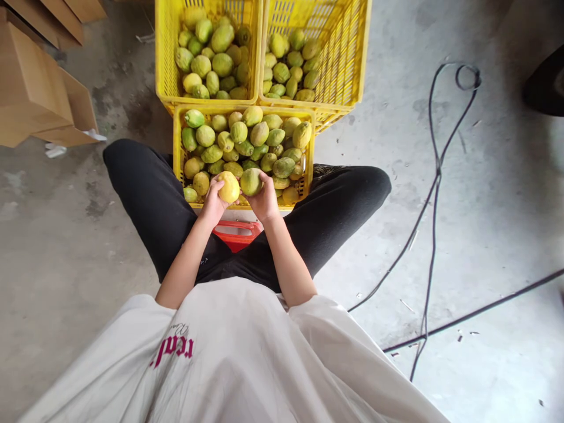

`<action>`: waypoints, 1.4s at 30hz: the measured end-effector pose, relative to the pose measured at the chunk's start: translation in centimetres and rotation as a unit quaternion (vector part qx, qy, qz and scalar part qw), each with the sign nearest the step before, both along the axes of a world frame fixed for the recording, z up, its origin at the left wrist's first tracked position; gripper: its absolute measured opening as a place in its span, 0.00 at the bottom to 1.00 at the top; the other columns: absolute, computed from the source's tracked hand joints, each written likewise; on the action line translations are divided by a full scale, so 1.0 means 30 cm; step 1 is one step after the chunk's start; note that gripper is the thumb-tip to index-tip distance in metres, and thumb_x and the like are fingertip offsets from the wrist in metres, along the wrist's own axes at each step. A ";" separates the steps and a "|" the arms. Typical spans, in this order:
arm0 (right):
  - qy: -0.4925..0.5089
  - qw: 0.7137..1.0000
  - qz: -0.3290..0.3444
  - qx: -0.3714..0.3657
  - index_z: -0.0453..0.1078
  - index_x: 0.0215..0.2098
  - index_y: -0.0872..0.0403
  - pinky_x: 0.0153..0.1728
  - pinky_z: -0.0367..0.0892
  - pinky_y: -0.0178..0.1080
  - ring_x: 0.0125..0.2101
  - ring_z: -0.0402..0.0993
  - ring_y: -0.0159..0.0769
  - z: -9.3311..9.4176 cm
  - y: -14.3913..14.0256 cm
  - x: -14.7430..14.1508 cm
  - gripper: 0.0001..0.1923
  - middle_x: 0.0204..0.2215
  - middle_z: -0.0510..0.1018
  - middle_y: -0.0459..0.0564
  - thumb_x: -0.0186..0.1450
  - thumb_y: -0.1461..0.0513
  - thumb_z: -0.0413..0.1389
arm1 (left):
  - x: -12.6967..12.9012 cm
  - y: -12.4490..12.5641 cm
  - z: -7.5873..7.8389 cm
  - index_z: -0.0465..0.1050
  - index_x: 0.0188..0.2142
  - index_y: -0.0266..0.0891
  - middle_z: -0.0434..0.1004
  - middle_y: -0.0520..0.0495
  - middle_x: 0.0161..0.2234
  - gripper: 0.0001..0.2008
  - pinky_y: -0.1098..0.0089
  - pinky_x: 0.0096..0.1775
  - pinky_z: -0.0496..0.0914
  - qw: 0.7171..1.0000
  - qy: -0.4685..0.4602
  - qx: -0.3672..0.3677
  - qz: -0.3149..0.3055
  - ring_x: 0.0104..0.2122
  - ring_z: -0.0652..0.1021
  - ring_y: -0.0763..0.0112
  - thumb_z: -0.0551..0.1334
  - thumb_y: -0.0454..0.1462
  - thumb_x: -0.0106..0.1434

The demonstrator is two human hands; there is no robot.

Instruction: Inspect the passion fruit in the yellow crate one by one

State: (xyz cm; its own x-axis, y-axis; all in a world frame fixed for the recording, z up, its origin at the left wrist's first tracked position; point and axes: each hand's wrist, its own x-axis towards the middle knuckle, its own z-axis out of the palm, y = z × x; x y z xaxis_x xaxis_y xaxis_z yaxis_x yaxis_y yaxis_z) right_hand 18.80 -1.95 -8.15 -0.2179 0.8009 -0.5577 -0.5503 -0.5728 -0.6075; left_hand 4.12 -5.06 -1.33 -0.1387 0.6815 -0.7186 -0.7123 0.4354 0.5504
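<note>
My left hand (213,203) is closed round a bright yellow lemon (229,188). In my right hand (266,200) is a greener lemon (251,182), gripped from its right side. The two fruits are held side by side, close together, over the near edge of a yellow plastic crate (178,141) between my knees. Many green and yellowish lemons (238,133) fill that crate. Some of my fingertips are hidden behind the fruits.
Two taller yellow crates, left (164,59) and right (348,64), hold more lemons beyond the near one. Cardboard boxes (35,88) stand at the far left. A red plastic stool (238,238) shows beneath me. Black cable (434,235) crosses the concrete floor at right.
</note>
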 end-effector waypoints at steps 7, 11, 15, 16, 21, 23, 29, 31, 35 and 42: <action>0.023 0.999 -0.045 -0.010 0.73 0.53 0.41 0.55 0.93 0.52 0.62 0.90 0.53 0.045 0.004 0.004 0.15 0.51 0.89 0.47 0.70 0.56 0.65 | -0.018 0.000 -0.007 0.79 0.64 0.46 0.92 0.36 0.56 0.13 0.58 0.46 0.92 0.999 0.044 0.003 -0.009 0.59 0.94 0.46 0.65 0.41 0.84; -0.004 0.998 -0.061 -0.031 0.73 0.50 0.41 0.57 0.94 0.50 0.64 0.89 0.52 0.068 0.011 -0.012 0.14 0.49 0.90 0.47 0.67 0.58 0.67 | -0.022 -0.005 0.010 0.80 0.65 0.49 0.90 0.34 0.67 0.14 0.53 0.57 0.93 0.995 0.090 0.007 -0.040 0.71 0.90 0.42 0.65 0.44 0.85; -0.025 0.999 -0.036 -0.006 0.70 0.46 0.41 0.64 0.89 0.51 0.69 0.86 0.53 0.054 0.019 -0.020 0.14 0.48 0.90 0.48 0.71 0.51 0.71 | -0.013 -0.002 0.026 0.80 0.66 0.50 0.88 0.38 0.72 0.17 0.56 0.64 0.92 0.997 0.069 -0.003 -0.039 0.75 0.87 0.51 0.56 0.36 0.87; -0.031 0.999 -0.033 -0.001 0.70 0.46 0.41 0.66 0.88 0.52 0.70 0.84 0.52 0.051 0.020 -0.018 0.14 0.47 0.90 0.47 0.74 0.49 0.70 | -0.009 -0.003 0.028 0.79 0.64 0.50 0.89 0.40 0.71 0.16 0.55 0.65 0.91 0.998 0.057 -0.002 -0.036 0.75 0.88 0.52 0.56 0.34 0.88; -0.060 0.997 -0.035 0.017 0.68 0.50 0.41 0.69 0.85 0.56 0.69 0.81 0.50 0.066 0.007 0.001 0.16 0.50 0.88 0.46 0.77 0.51 0.71 | 0.009 -0.010 0.018 0.80 0.58 0.45 0.91 0.42 0.63 0.08 0.56 0.67 0.90 0.999 0.053 0.009 -0.007 0.71 0.90 0.52 0.68 0.32 0.85; -0.077 0.997 -0.021 0.023 0.68 0.53 0.41 0.68 0.86 0.55 0.69 0.81 0.49 0.081 -0.005 0.001 0.21 0.52 0.87 0.46 0.74 0.52 0.75 | 0.009 -0.013 0.001 0.84 0.63 0.46 0.92 0.41 0.60 0.12 0.57 0.62 0.91 0.998 0.058 -0.002 -0.006 0.68 0.92 0.47 0.74 0.36 0.83; -0.050 0.997 -0.030 0.047 0.72 0.56 0.38 0.49 0.89 0.44 0.60 0.82 0.48 0.096 -0.031 -0.024 0.38 0.55 0.84 0.44 0.55 0.51 0.85 | 0.000 -0.019 -0.043 0.85 0.69 0.51 0.94 0.43 0.52 0.21 0.60 0.51 0.91 0.998 0.059 -0.019 -0.010 0.62 0.95 0.45 0.79 0.42 0.80; -0.040 0.997 -0.035 0.054 0.71 0.55 0.37 0.46 0.88 0.42 0.57 0.83 0.47 0.095 -0.032 -0.024 0.40 0.54 0.84 0.43 0.53 0.51 0.86 | 0.000 -0.017 -0.049 0.84 0.69 0.51 0.94 0.44 0.52 0.19 0.61 0.52 0.90 0.998 0.065 -0.019 -0.013 0.62 0.95 0.47 0.77 0.42 0.82; -0.030 0.997 -0.040 0.054 0.70 0.56 0.37 0.47 0.90 0.44 0.55 0.85 0.46 0.099 -0.033 -0.016 0.40 0.56 0.83 0.43 0.55 0.52 0.86 | -0.003 -0.006 -0.059 0.83 0.66 0.48 0.94 0.42 0.53 0.14 0.60 0.48 0.89 0.997 0.067 -0.038 -0.024 0.58 0.96 0.47 0.72 0.47 0.87; -0.051 0.997 -0.037 0.051 0.69 0.56 0.37 0.43 0.90 0.40 0.54 0.87 0.44 0.104 -0.041 -0.023 0.37 0.56 0.82 0.43 0.60 0.52 0.86 | 0.000 0.008 -0.043 0.83 0.64 0.45 0.95 0.34 0.51 0.24 0.50 0.43 0.92 0.999 0.038 -0.033 -0.006 0.56 0.96 0.38 0.59 0.59 0.94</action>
